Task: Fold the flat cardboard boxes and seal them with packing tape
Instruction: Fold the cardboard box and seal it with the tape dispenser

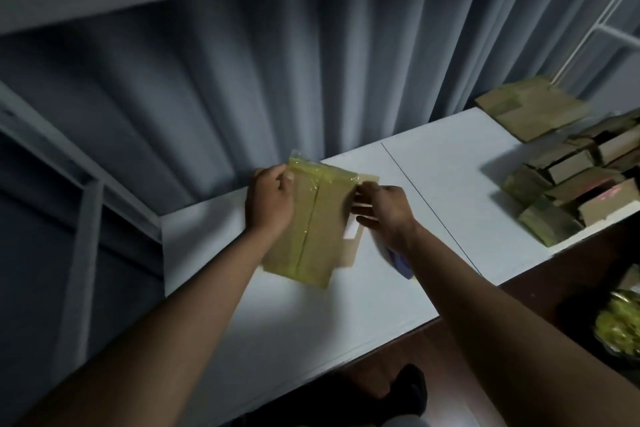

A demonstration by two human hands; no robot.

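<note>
Now I see my left hand (272,196) gripping the taped cardboard box (313,229) at its far left corner, steadying it above the counter (450,163), while my right hand (384,210) pinches its right flap, probably to fold it.

Cardboard box (317,218) held above white table (433,177) — left hand (268,199) gripping taped upper-left edge, right hand (384,213) pinching right flap. Yellowish tape (304,236) along centre seam. Folded boxes (581,177) piled at right, near flat stack (530,107).
</note>
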